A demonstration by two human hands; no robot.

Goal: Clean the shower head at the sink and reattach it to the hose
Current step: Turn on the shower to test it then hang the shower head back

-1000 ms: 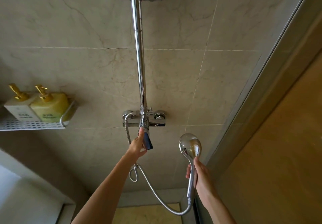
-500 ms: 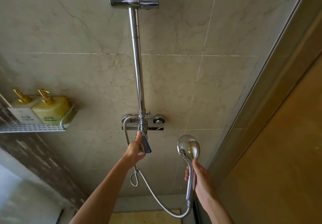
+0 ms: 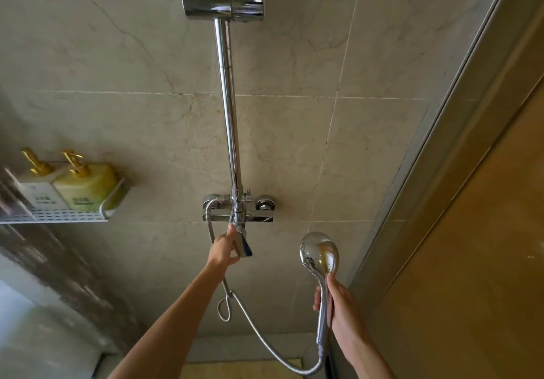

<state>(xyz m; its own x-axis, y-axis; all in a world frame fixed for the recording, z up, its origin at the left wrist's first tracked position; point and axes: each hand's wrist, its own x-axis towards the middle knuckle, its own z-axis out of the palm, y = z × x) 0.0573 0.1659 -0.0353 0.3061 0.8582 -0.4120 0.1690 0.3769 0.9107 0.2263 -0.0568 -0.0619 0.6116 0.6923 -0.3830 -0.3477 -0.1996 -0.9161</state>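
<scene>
Left hand (image 3: 224,249) gripping mixer lever (image 3: 243,242); right hand (image 3: 341,305) wrapped round shower head (image 3: 320,256) handle, low right of the mixer, hose (image 3: 265,337) attached. Risk: lever opened, head unaimed, spray everywhere; wet chrome slipping.

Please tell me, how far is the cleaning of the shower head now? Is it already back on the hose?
Reattachment looks done: the round chrome shower head is joined to the flexible metal hose. In hand: the right hand grips its handle, while the left hand holds the chrome mixer lever, possibly to test the water. Left: no water is visible yet, and the chrome holder on the rail is empty.
</scene>
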